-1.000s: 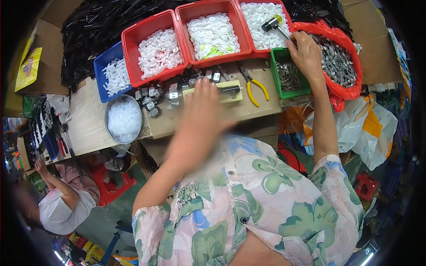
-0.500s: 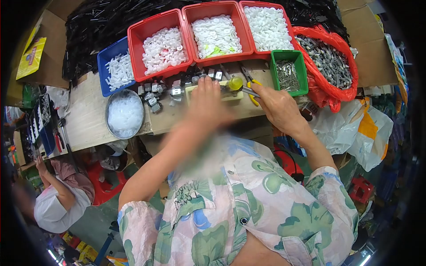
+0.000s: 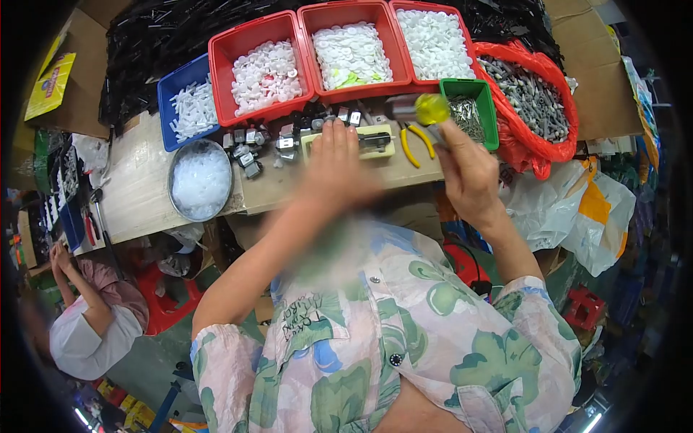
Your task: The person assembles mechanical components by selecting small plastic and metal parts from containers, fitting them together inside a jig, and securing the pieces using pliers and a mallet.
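Note:
My right hand point(image 3: 471, 173) grips a hammer whose translucent yellow head point(image 3: 432, 110) is raised over the bench, near the green bin. Flat on the left part of a cream block point(image 3: 388, 150) rests my left hand point(image 3: 336, 162), fingers stretched out. Whatever lies beneath its palm is hidden, and the wrist is blurred. A dark, narrow part point(image 3: 374, 141) sits in the block, right of those fingers. Pliers with yellow handles point(image 3: 408, 150) lie just beside the block's right end. Several small grey-and-black metal pieces point(image 3: 287, 143) are scattered left of my left hand.
Red bins point(image 3: 312, 85) of white plastic pieces line the back. A blue bin point(image 3: 173, 137), a metal bowl point(image 3: 172, 184), a green bin point(image 3: 493, 137) of metal pins and a red bag point(image 3: 570, 151) of grey parts flank them. Another person point(image 3: 94, 325) sits at left.
My right hand has lifted the hammer up and to the right, away from the cream block, uncovering the dark part and the pliers' handles. My left hand stays on the block.

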`<act>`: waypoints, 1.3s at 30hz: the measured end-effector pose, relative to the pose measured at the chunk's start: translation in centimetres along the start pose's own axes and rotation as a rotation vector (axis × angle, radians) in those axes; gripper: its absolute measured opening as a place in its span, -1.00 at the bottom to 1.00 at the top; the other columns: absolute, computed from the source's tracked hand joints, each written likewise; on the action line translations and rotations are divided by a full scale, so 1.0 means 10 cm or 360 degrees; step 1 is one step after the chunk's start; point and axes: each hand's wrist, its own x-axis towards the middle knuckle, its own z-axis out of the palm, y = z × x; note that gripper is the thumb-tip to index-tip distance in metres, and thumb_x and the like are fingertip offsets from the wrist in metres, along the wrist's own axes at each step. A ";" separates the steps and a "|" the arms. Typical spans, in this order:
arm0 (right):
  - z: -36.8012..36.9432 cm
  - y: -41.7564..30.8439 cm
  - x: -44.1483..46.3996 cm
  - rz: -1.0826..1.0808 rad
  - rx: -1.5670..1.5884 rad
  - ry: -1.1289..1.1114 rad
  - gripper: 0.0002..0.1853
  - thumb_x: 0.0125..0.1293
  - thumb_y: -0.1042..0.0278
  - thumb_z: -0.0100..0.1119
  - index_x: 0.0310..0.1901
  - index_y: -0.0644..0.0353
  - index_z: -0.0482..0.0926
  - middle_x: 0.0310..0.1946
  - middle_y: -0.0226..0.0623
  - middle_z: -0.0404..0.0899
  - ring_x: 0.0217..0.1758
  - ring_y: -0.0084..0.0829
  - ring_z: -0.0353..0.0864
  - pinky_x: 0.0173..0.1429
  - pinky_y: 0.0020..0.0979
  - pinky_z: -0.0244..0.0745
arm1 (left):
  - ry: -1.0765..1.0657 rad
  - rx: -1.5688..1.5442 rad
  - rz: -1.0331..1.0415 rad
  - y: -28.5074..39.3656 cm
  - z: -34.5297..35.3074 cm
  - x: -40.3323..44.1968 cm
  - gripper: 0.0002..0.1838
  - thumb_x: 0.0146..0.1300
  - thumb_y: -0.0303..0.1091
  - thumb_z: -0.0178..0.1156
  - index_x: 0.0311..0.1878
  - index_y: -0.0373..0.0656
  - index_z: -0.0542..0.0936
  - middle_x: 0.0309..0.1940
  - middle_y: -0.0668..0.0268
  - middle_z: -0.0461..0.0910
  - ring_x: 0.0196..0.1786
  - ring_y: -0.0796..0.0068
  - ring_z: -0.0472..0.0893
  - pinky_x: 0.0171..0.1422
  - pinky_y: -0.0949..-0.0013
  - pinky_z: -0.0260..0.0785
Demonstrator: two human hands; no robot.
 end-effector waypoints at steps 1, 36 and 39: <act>0.05 0.04 -0.07 0.0017 -0.0120 -0.0319 -0.53 0.36 0.42 0.17 0.30 0.16 0.44 -0.38 -0.18 0.60 -0.36 -0.16 0.64 -0.31 -0.17 0.50 | -0.0011 -0.0021 -0.0033 0.01 -0.01 0.01 0.12 0.00 0.34 0.32 0.35 -0.54 0.35 0.34 -0.25 0.37 0.44 -0.18 0.35 0.51 -0.01 0.19; 0.37 -0.19 0.31 -0.0264 0.0093 -0.0186 -0.48 0.19 0.45 0.17 0.24 0.11 0.51 -0.48 -0.19 0.58 -0.51 -0.15 0.64 -0.42 -0.22 0.55 | 0.0082 -0.0376 0.0100 0.23 -0.29 -0.19 -0.25 0.15 -0.21 0.39 0.29 -0.56 0.40 0.32 -0.17 0.38 0.41 -0.10 0.37 0.51 0.08 0.25; 0.38 -0.09 0.25 -0.0302 -0.0184 -0.0640 -0.47 0.19 0.46 0.19 0.25 0.10 0.50 -0.48 -0.21 0.59 -0.46 -0.17 0.66 -0.39 -0.22 0.55 | 0.0080 -0.0523 0.0067 0.17 -0.23 -0.22 -0.27 0.16 -0.24 0.38 0.29 -0.55 0.40 0.31 -0.16 0.40 0.41 -0.11 0.38 0.49 0.07 0.26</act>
